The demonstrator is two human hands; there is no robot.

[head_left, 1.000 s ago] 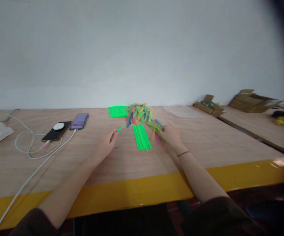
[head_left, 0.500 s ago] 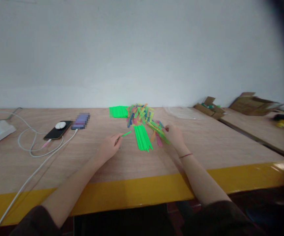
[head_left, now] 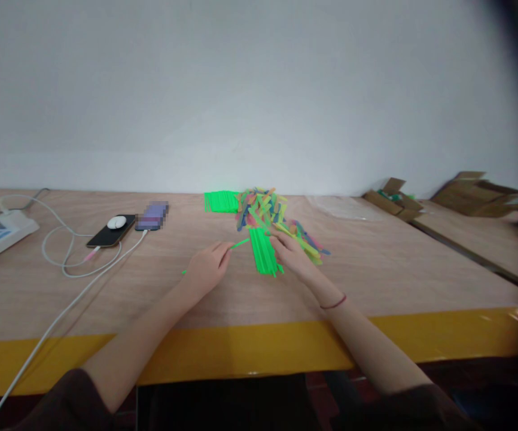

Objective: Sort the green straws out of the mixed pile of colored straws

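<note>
My left hand (head_left: 209, 262) is closed around a thin bright green stick (head_left: 241, 243); one end points right past the fingertips, and a bit of green shows at the wrist side. My right hand (head_left: 291, 252) has its fingers drawn together at the upper right of a row of bright green sticks (head_left: 262, 254) laid side by side. What those fingers pinch, if anything, I cannot make out. Behind them lies a jumbled heap of flat coloured sticks (head_left: 263, 205), with yellow, blue and pink sticks (head_left: 308, 239) spilling to the right, partly covered by my right hand.
Another row of green sticks (head_left: 221, 202) lies by the wall, touching the heap. To the left are a black phone (head_left: 106, 234) bearing a white mouse-shaped object (head_left: 116, 222), a second phone (head_left: 152, 215), cables and a power strip (head_left: 3, 236). Cardboard boxes (head_left: 389, 200) stand at right.
My right hand has moved left from the spilled coloured sticks to the row of green sticks. My left hand still holds its green stick. The whole view has shifted slightly.
</note>
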